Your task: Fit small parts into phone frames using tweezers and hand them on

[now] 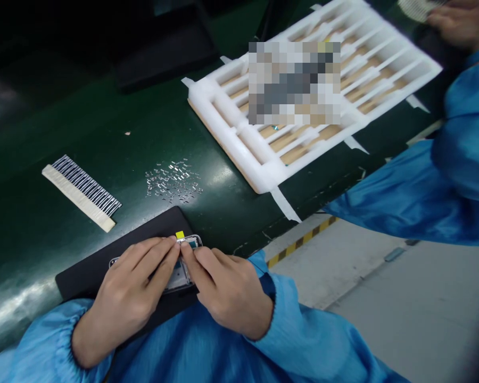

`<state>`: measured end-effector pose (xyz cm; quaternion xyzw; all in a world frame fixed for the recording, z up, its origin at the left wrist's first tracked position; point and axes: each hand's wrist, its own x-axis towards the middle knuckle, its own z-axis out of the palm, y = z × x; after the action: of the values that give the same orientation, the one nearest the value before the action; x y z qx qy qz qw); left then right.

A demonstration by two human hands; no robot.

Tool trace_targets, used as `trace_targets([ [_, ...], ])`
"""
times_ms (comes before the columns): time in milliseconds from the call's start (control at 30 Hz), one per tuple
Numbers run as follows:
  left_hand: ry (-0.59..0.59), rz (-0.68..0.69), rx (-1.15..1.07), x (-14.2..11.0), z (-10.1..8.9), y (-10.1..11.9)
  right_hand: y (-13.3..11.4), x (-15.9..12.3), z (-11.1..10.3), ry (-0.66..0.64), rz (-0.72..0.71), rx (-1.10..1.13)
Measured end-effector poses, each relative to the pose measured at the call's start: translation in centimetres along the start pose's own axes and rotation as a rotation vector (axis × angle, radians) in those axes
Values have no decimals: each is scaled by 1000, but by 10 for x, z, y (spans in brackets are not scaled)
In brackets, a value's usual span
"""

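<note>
Fingers point(143, 255) of the left hand point(123, 290) and the right hand point(229, 287) meet at the upper edge of a phone-like metal frame point(179, 279), their tips close together just below a small yellow tab point(179, 234). They touch the edge there, but whether either set pinches something or only presses, I cannot tell, as the thumbs are hidden. The frame lies over a black pad point(83, 274) at the near side of the green tabletop point(104, 127), largely covered by the hands.

As for progress, the work at this edge looks to be under way rather than finished: both hands are occupied there, the yellow tab juts out past the rim, and the frame's inner face is uncovered. How much is done beneath the fingers does not show.

Plenty of stock appears to be left. Many tiny metal pieces point(176, 167) lie scattered beyond the pad, and to their left a cream strip point(77, 197) bears a close row of thin metal prongs. Farther off sits a slotted white foam tray point(259, 173); part of it is pixelated, so its contents give no reliable count. At upper right is a co-worker's hand point(461, 24).
</note>
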<state>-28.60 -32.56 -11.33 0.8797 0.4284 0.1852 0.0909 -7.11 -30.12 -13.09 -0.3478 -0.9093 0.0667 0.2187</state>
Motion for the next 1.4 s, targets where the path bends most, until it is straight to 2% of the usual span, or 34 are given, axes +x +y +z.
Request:
trace_targets([
  [233, 6, 8, 14, 0, 0, 0, -3, 5, -2, 9, 6, -36],
  [467, 20, 29, 46, -2, 2, -1, 8, -8, 4, 54, -33, 86],
  [667, 36, 28, 50, -1, 1, 0, 7, -10, 7, 21, -50, 81],
  [1000, 38, 15, 43, 0, 1, 0, 2, 3, -5, -46, -51, -13],
  [1400, 41, 45, 30, 3, 1, -2, 8, -12, 4, 20, -36, 95],
])
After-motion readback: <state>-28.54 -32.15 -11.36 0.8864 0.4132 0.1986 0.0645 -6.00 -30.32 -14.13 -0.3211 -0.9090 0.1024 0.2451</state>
